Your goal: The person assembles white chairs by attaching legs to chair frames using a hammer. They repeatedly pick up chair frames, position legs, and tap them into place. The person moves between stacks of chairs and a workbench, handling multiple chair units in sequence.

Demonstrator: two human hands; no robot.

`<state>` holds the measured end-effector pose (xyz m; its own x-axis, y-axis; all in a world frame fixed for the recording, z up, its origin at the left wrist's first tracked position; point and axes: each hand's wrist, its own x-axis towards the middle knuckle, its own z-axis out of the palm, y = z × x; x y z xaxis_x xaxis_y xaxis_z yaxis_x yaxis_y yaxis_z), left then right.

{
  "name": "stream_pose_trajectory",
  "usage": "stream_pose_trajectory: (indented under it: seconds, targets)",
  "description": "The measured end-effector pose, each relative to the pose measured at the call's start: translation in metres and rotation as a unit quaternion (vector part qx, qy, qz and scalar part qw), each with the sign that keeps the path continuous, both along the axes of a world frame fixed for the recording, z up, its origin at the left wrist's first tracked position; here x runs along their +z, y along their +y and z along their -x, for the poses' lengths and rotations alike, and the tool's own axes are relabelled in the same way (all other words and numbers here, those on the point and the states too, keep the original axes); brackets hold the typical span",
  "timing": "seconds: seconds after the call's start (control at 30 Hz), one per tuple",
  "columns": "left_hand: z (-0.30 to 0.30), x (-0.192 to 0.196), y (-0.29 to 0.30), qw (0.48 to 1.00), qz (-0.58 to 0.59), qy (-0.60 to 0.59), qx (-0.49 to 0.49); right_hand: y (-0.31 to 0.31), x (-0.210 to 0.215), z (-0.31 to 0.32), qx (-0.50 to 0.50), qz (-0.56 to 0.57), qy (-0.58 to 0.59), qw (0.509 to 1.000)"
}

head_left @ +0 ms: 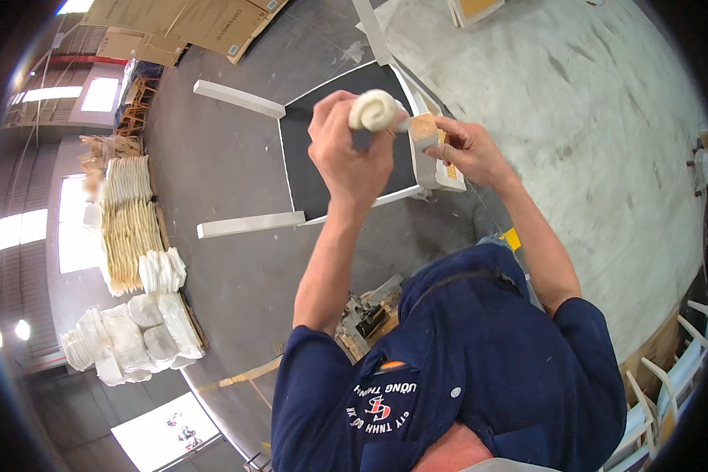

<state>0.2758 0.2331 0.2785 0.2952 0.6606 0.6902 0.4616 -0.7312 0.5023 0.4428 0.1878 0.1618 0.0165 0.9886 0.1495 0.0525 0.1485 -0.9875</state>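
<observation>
Head view: we curl our left hand (342,157) around a cream roll (372,111), while our right hand (473,153) pinches a wood-ended post (422,135) at the right of a white-legged, black-panelled frame (300,164). It sits on the grey floor (236,169), beside a pale, smudged surface (582,118). Brown boxes (200,27) stand upper left; pale stacks (130,224) line the left, near bright windows (74,224).

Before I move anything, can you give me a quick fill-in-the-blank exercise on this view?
1. The right hand is at a square-ended piece, while the pale, round-ended object is in the ____ one.
2. The flat panel beyond the hands is coloured ____.
3. The white legs pointing toward the picture's left edge number ____.
4. The person's shirt is dark ____.

Missing words: left; black; two; blue.
</observation>
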Motion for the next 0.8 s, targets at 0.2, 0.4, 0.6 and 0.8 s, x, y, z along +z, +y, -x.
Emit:
stream_pose_trajectory:
  seconds: [0.2, 0.4, 0.6, 0.8]
  targets:
    - [-0.013, -0.006, 0.006, 0.996, -0.082, 0.019, -0.035, 0.002, -0.009, -0.002, 0.033, 0.001, 0.086, 0.996]
    - [-0.014, -0.014, 0.028, 0.998, -0.049, -0.021, -0.034, 0.002, -0.013, -0.003, 0.035, 0.002, 0.065, 0.997]
    - [0.084, -0.005, 0.002, 0.921, 0.2, -0.332, 0.036, 0.002, 0.009, 0.002, 0.013, 0.039, -0.039, 0.998]
    - [0.232, 0.019, -0.064, 0.913, 0.163, -0.328, 0.178, 0.004, 0.009, 0.041, -0.084, -0.027, -0.123, 0.989]
